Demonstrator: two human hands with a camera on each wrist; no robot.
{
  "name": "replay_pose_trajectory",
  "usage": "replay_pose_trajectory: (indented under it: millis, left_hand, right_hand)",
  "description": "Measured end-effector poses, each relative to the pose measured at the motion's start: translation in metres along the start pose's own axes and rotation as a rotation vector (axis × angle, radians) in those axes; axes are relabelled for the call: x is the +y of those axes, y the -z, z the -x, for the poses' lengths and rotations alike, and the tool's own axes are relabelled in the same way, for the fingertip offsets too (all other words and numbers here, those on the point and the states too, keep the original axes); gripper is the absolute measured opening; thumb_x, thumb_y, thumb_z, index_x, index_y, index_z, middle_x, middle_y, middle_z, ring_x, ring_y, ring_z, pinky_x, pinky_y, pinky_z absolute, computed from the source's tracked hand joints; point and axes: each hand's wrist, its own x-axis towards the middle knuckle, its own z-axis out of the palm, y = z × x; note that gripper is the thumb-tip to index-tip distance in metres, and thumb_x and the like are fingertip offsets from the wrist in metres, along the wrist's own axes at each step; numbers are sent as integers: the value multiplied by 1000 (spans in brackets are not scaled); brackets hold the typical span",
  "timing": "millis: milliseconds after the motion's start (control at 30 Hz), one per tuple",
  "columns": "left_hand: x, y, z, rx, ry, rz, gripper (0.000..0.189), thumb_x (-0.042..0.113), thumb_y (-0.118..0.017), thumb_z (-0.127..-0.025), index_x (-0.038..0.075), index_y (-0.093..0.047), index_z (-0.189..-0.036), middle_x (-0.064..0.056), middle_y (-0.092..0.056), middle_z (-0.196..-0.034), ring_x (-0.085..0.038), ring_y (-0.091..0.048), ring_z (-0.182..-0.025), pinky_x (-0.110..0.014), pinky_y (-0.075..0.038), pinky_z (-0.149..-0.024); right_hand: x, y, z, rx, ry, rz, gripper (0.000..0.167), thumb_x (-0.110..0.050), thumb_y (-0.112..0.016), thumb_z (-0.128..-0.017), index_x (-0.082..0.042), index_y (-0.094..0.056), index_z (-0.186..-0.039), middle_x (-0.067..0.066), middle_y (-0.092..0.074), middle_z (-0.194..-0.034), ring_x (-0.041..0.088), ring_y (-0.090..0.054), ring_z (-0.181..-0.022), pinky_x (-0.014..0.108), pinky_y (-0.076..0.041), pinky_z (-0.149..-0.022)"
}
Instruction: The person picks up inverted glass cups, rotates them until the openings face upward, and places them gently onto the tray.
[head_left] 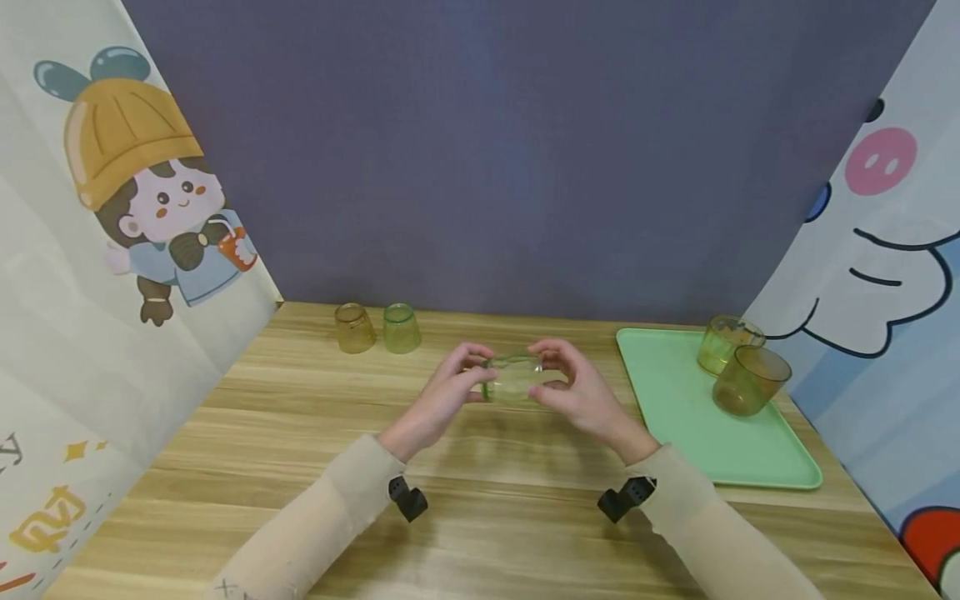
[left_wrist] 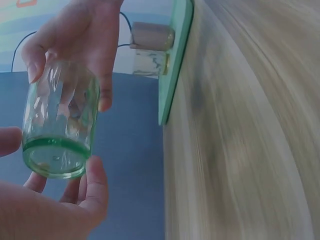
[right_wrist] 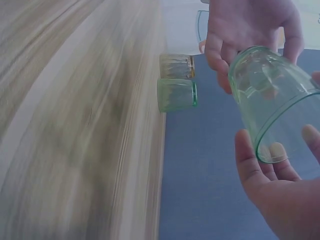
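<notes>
A pale green, clear drinking glass point(head_left: 513, 378) lies on its side in the air between both hands, over the middle of the table. My left hand point(head_left: 448, 387) grips its thick base end, fingers and thumb round the green ring seen in the left wrist view. The right hand point(head_left: 576, 390) holds the open rim end, and the right wrist view shows its fingertips at the rim of the glass point(right_wrist: 272, 100). Faceted sides show through the glass point(left_wrist: 62, 107) in the left wrist view.
An amber glass point(head_left: 355, 328) and a green glass point(head_left: 402, 329) stand upside down at the table's back left. On the right, a mint green tray point(head_left: 697, 450) carries a yellow glass point(head_left: 726, 343) and a brown glass point(head_left: 750, 381), both mouth up. A dark panel point(head_left: 480, 167) rises behind the table.
</notes>
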Motion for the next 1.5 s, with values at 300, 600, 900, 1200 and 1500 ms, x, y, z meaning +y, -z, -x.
replay_pose_trajectory:
  millis: [300,600,900,1200,1500]
  left_hand:
    - [1,3,-1,-29,-45,-156,33,16,-61,-98,2,-57,-128,-13,-60,-125,-25,-60,-108,-52,-51,-96]
    - [-1,8,-3,-88,-117,-442,37,30,-61,-102,11,-60,-133,-9,-64,-127,-27,-58,-115,-46,-50,-96]
    - [-6,13,-6,-46,-217,-782,49,41,-57,-102,14,-55,-143,-14,-53,-139,-33,-50,-129,-55,-44,-105]
    - [-10,23,-11,-7,-290,-1046,50,40,-56,-101,13,-54,-144,-14,-52,-140,-34,-49,-129,-53,-40,-107]
    - [-9,37,-20,15,-298,-1198,56,40,-57,-101,9,-51,-147,-24,-48,-146,-42,-43,-137,-59,-32,-114]
  right_hand:
    - [-5,7,-1,-45,-45,65,56,-1,-74,-86,0,-52,-137,17,-53,-132,34,-52,-116,42,-55,-90]
    - [-10,21,-3,-94,-64,177,52,-7,-76,-88,-4,-55,-136,13,-55,-130,33,-53,-117,51,-52,-90]
    - [-8,29,-3,-139,-60,259,50,-9,-74,-85,-10,-57,-133,14,-54,-131,32,-51,-117,50,-52,-87]
    - [-4,42,-5,-167,-83,340,51,-11,-77,-84,-12,-59,-132,12,-54,-134,30,-51,-116,38,-55,-81]
    - [-8,59,-3,-197,-103,492,51,-17,-76,-85,-9,-59,-133,13,-55,-136,32,-52,-118,39,-54,-78]
